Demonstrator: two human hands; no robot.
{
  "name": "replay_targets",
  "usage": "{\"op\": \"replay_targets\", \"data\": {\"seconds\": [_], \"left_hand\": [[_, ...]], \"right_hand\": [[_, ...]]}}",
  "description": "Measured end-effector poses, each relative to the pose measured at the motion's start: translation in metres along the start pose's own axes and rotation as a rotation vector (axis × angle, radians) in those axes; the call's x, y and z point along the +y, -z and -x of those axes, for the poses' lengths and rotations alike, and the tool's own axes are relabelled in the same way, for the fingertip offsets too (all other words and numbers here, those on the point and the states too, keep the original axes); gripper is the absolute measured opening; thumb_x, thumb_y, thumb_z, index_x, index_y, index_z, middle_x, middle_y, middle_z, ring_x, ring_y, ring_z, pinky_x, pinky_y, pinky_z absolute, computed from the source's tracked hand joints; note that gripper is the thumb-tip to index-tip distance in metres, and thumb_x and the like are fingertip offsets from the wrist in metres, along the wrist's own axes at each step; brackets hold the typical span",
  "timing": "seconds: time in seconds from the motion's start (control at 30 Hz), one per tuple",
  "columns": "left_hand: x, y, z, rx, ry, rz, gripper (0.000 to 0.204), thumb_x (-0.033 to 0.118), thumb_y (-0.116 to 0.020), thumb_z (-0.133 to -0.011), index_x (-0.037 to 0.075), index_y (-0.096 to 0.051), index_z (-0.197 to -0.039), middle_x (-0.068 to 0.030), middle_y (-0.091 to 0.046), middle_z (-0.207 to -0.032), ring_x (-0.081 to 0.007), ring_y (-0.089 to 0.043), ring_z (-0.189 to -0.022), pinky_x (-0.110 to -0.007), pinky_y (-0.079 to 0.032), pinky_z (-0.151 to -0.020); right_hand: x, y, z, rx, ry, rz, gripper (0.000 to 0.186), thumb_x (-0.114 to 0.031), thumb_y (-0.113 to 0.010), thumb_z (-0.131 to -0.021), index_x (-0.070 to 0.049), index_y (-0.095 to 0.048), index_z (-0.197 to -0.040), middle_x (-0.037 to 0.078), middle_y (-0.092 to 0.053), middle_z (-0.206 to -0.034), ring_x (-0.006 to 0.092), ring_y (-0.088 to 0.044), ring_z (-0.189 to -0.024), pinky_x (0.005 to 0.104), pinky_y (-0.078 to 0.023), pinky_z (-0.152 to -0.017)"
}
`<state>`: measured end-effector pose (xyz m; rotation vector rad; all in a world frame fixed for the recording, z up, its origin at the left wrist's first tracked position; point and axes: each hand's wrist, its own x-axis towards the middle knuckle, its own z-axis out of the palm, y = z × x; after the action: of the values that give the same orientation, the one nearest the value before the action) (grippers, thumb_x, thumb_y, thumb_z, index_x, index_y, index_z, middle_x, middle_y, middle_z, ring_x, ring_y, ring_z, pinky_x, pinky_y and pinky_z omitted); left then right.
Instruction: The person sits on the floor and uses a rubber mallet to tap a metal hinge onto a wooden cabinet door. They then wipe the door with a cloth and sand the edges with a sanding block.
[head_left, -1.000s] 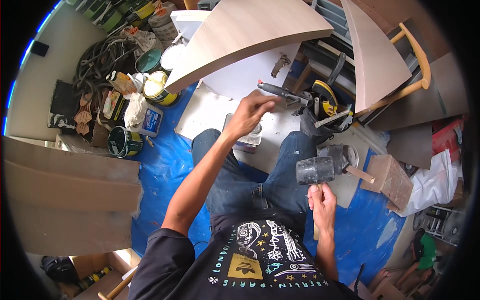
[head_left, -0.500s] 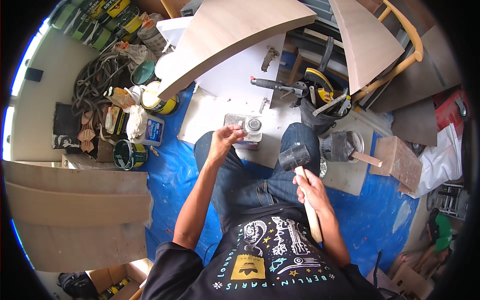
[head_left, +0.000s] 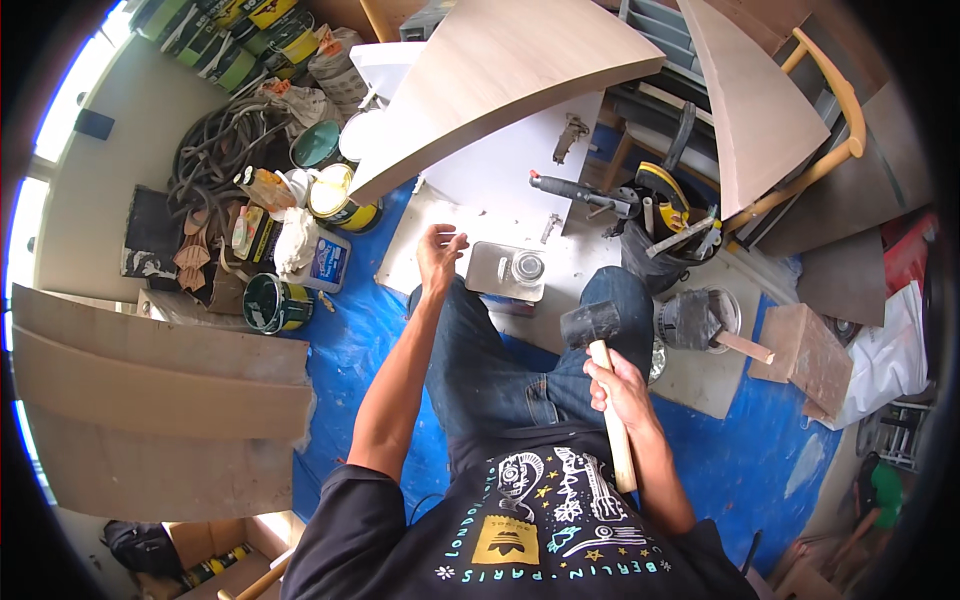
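My right hand is wrapped round the pale wooden handle of a mallet. Its black head lies over my right thigh, and the handle slants back toward my shirt. My left hand is held above my left knee with its fingers loosely bent and apart; nothing shows in it. Just right of those fingers stands a rectangular metal can, between my knees. On the can's top is a round silver cap. What supports the can is partly hidden beneath it.
A curved wooden panel juts over a white board ahead. Paint buckets and a plastic jug stand left on blue sheeting. To the right are a bucket of tools, a pail and a wooden block.
My left hand has drawn back leftward from the can's top, and its fingers have loosened. The mallet stays in my right hand, nearly still. The whole view has shifted slightly.
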<state>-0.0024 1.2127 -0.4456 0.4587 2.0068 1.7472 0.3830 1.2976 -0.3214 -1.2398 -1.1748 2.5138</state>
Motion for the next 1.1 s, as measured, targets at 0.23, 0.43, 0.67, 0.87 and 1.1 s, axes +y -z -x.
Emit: {"op": "replay_targets", "data": {"seconds": [0.23, 0.43, 0.67, 0.87, 1.1], "left_hand": [[-0.015, -0.019, -0.009, 0.021, -0.038, -0.289, 0.022, 0.011, -0.078, -0.087, -0.001, -0.075, -0.106, -0.0141, -0.079, -0.096, -0.0195, -0.075, -0.082, -0.031, -0.058, -0.072], [-0.024, -0.022, -0.008, 0.018, -0.122, -0.229, 0.024, 0.009, -0.073, -0.092, -0.001, -0.072, -0.113, -0.0162, -0.078, -0.102, -0.0229, -0.076, -0.094, -0.033, -0.059, -0.08], [-0.029, -0.026, -0.007, -0.055, -0.196, -0.118, 0.026, 0.002, -0.068, -0.095, -0.002, -0.064, -0.121, -0.0183, -0.076, -0.11, -0.0239, -0.075, -0.101, -0.032, -0.059, -0.087], [-0.023, -0.026, 0.0, -0.065, -0.16, -0.159, 0.041, 0.001, -0.067, -0.095, 0.004, -0.052, -0.132, -0.0203, -0.076, -0.11, -0.0252, -0.075, -0.103, -0.033, -0.059, -0.088], [-0.012, -0.025, 0.003, -0.012, -0.106, -0.154, 0.045, -0.001, -0.071, -0.091, 0.005, -0.046, -0.128, -0.0209, -0.077, -0.104, -0.0273, -0.077, -0.097, -0.036, -0.059, -0.083]], "right_hand": [[0.003, -0.014, 0.0, 0.035, -0.022, 0.029, 0.018, -0.018, -0.069, -0.099, -0.006, -0.058, -0.106, -0.003, -0.047, -0.072, 0.0046, -0.048, -0.059, 0.022, -0.041, -0.048], [0.009, -0.01, -0.005, 0.064, -0.019, 0.054, 0.017, -0.018, -0.067, -0.1, -0.005, -0.058, -0.105, -0.001, -0.05, -0.077, 0.0049, -0.048, -0.059, 0.0224, -0.042, -0.048], [0.003, -0.022, -0.002, 0.057, -0.112, 0.032, 0.023, -0.026, -0.057, -0.106, -0.009, -0.055, -0.123, 0.002, -0.057, -0.091, 0.0051, -0.047, -0.056, 0.0208, -0.04, -0.045], [-0.006, -0.043, -0.028, -0.004, 0.062, 0.448, 0.032, -0.024, -0.049, -0.108, -0.008, -0.053, -0.135, 0.004, -0.064, -0.098, 0.0068, -0.049, -0.053, 0.0224, -0.041, -0.044], [-0.034, -0.105, -0.122, -0.015, 0.638, 0.84, 0.05, -0.014, -0.051, -0.104, -0.003, -0.044, -0.152, 0.015, -0.072, -0.116, 0.0255, -0.068, -0.071, 0.0374, -0.056, -0.07]]}}
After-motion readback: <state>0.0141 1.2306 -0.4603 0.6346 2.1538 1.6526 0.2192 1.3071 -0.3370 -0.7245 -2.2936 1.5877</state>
